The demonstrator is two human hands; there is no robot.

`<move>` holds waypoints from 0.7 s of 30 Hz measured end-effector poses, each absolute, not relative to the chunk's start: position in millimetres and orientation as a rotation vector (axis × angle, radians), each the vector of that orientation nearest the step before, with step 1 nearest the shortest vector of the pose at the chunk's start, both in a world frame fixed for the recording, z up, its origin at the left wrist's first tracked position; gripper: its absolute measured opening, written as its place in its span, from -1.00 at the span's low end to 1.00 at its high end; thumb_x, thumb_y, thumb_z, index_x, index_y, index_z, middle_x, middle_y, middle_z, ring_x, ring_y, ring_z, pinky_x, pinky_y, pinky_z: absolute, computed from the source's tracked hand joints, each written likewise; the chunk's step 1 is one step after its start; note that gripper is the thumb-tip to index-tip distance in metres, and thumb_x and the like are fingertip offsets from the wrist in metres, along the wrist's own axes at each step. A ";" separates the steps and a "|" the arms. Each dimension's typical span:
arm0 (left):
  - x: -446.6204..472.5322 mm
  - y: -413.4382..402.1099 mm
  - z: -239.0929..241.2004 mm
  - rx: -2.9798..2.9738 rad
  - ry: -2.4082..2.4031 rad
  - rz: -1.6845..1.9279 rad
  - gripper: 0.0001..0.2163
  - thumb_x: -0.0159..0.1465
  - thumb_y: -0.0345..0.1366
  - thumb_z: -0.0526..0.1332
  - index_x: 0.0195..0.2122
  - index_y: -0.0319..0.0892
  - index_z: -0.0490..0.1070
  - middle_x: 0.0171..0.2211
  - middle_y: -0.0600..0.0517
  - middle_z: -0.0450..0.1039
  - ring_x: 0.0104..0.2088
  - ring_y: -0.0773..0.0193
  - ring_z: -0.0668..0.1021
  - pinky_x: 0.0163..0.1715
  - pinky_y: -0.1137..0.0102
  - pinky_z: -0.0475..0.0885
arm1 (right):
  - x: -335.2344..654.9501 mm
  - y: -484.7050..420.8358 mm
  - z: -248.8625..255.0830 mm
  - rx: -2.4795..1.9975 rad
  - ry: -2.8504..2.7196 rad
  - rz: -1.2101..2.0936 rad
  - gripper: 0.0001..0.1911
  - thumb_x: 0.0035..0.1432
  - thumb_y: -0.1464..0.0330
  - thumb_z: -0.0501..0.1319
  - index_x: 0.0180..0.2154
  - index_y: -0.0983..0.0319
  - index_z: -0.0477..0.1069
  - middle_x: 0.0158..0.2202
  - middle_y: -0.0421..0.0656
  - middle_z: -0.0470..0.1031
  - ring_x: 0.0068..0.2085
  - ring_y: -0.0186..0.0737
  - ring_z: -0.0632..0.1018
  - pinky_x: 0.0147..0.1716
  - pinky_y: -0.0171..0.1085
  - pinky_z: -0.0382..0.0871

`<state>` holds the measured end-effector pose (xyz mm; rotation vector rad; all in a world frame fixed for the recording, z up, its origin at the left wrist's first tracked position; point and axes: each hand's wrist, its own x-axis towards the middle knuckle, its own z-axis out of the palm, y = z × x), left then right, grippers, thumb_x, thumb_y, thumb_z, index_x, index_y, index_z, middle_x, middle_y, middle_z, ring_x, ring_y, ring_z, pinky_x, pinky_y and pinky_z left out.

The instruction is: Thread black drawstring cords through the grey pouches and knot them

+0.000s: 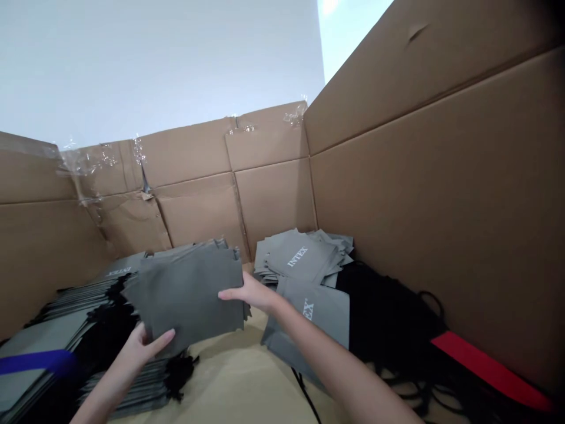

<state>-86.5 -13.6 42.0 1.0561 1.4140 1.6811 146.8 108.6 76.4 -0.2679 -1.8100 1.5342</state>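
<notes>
We hold a stack of grey pieces (188,297) between both hands, tilted up with a plain face toward us; take it as the centre of our dial. Our left hand (140,351) grips its lower edge between seven and eight o'clock, thumb across the face, fingers hidden behind. Our right hand (251,292) pinches the three o'clock edge, thumb in front, its fingers also mostly out of sight.

Between two and three o'clock lies a fanned pile of INTEX pieces (300,256), and at three a loose grey piece (333,309), partly behind our right forearm. Farther that way are black cords (379,312) and a red strip (489,368). At nine o'clock sit layered grey bundles (86,301), with a blue strip (35,361) nearer us; a lower bundle (141,388) rests at seven. Cardboard walls (194,212) rise at twelve, and tan surface (238,383) shows toward five.
</notes>
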 end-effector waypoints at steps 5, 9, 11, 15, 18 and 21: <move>-61.0 -20.4 21.4 0.923 1.403 1.801 -0.54 -0.17 -0.24 0.46 -0.23 -0.17 0.41 -0.28 -0.06 0.57 -0.22 0.07 0.58 -0.23 0.29 0.51 | 164.8 86.4 56.5 -0.309 -2.000 1.531 -0.40 -0.13 0.26 0.37 -0.01 0.22 0.33 0.01 -0.07 0.43 0.01 -0.12 0.44 0.02 -0.13 0.31; -40.5 -24.9 -3.4 1.015 1.335 1.554 -0.51 -0.32 -0.22 0.50 -0.31 -0.18 0.46 -0.32 -0.09 0.59 -0.21 -0.05 0.57 -0.21 0.20 0.50 | 216.8 67.0 49.8 -0.445 -2.165 1.486 -0.28 -0.16 0.31 0.38 0.08 0.26 0.25 0.02 0.00 0.40 0.00 -0.03 0.43 0.01 -0.04 0.29; -30.9 -26.4 -11.3 1.052 1.242 1.490 -0.52 -0.31 -0.19 0.49 -0.32 -0.19 0.48 -0.32 -0.09 0.59 -0.20 -0.07 0.57 -0.19 0.19 0.49 | 240.4 53.3 47.9 -0.604 -2.389 1.081 -0.33 -0.07 0.28 0.33 0.10 0.22 0.22 0.10 -0.02 0.30 0.07 -0.03 0.35 0.09 -0.05 0.18; -21.4 -23.7 -15.0 1.050 1.197 1.495 -0.60 -0.20 -0.13 0.44 -0.35 -0.23 0.49 -0.36 -0.08 0.60 -0.26 -0.03 0.59 -0.22 0.20 0.49 | 263.6 27.4 31.9 -0.975 -2.512 0.561 -0.25 0.02 0.19 0.24 0.19 0.28 0.07 0.14 0.11 0.21 0.13 0.04 0.27 0.11 -0.06 0.14; -29.8 -20.0 -19.1 0.990 1.262 1.627 -0.63 -0.14 -0.13 0.42 -0.34 -0.21 0.48 -0.34 -0.04 0.60 -0.27 0.03 0.59 -0.27 0.28 0.50 | 269.8 21.9 8.1 -1.183 -2.686 0.136 -0.15 -0.07 0.12 0.29 0.20 0.27 0.07 0.20 0.19 0.11 0.21 0.26 0.11 0.07 0.14 0.11; -41.7 -18.6 -26.7 0.915 1.316 1.716 -0.63 -0.08 -0.14 0.39 -0.26 -0.18 0.46 -0.26 0.00 0.59 -0.23 0.09 0.58 -0.27 0.35 0.50 | 273.0 31.3 -10.3 -1.270 -2.772 -0.238 -0.34 0.06 0.13 0.20 0.17 0.16 0.14 0.18 0.15 0.17 0.16 0.31 0.19 -0.08 0.24 0.22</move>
